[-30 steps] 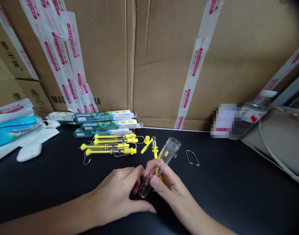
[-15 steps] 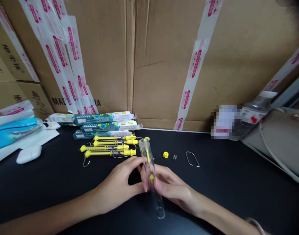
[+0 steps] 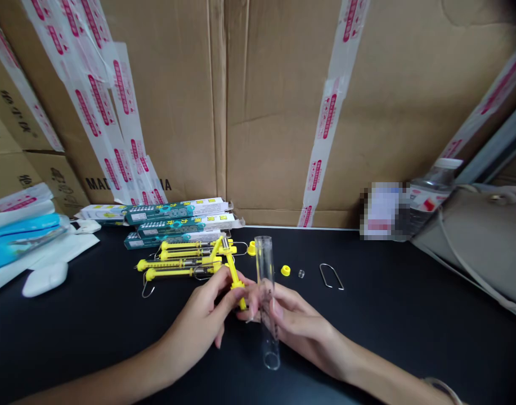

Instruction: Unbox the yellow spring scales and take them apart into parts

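Between its thumb and fingers, my left hand (image 3: 202, 315) grips a yellow spring-scale rod (image 3: 233, 269), tilted, with a metal end at the top. My right hand (image 3: 302, 320) holds a clear plastic tube (image 3: 265, 326) nearly upright, its top end uncovered. The rod is outside the tube, just left of it. Beyond my right hand lie a yellow cap (image 3: 285, 270), a small spring (image 3: 301, 274) and a bent wire handle (image 3: 331, 277). Another yellow ring-like piece (image 3: 251, 248) sits behind the tube. Several assembled spring scales (image 3: 169, 273) lie beyond my left hand.
Long printed boxes (image 3: 177, 212) are stacked at the back against a big cardboard carton (image 3: 274, 157). At left lie a blue packet (image 3: 23, 239) and a white case (image 3: 45, 279). A bottle (image 3: 430, 194) and a grey bag (image 3: 477, 242) stand at right.
The yellow rod, inside or behind the tube before, is now apart from it in my left hand. My left hand has closed on it. The tube now stands more upright.
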Demonstrator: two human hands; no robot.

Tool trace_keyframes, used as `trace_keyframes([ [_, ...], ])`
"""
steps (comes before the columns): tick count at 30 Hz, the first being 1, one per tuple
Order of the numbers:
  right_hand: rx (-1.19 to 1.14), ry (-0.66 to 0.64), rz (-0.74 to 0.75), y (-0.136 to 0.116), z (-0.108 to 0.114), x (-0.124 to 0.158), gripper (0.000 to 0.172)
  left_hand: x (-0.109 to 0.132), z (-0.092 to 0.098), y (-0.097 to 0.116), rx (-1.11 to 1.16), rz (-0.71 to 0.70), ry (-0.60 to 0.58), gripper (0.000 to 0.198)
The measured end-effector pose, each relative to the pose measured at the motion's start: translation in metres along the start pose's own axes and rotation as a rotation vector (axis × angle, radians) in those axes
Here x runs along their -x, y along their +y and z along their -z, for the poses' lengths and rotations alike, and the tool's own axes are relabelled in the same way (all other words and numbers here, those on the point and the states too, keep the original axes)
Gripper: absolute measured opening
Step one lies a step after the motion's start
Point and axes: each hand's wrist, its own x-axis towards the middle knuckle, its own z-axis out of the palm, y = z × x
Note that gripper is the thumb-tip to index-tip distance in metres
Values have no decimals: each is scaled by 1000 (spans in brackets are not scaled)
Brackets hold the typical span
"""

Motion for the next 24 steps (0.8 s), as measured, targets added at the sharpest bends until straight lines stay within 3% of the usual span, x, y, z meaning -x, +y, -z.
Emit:
trace_keyframes([
  [3,177,43,14,-8,2,8,30,-2,1,-2,79,-18,26,50],
  [6,385,194,89,-22,15,12,31,-3,3,0,188,-31,54,53],
  [9,569,492,261,-39,45,7,33,-3,3,2,291,-20,49,54],
  [13,800,712,354,-50,100,1,43,-3,3,5,318,-41,39,52],
  [18,847,745,291,-40,147,0,44,-2,1,6,226,-49,63,48],
  [24,836,676,240,-28,153,-3,42,0,1,1,140,-10,40,37],
])
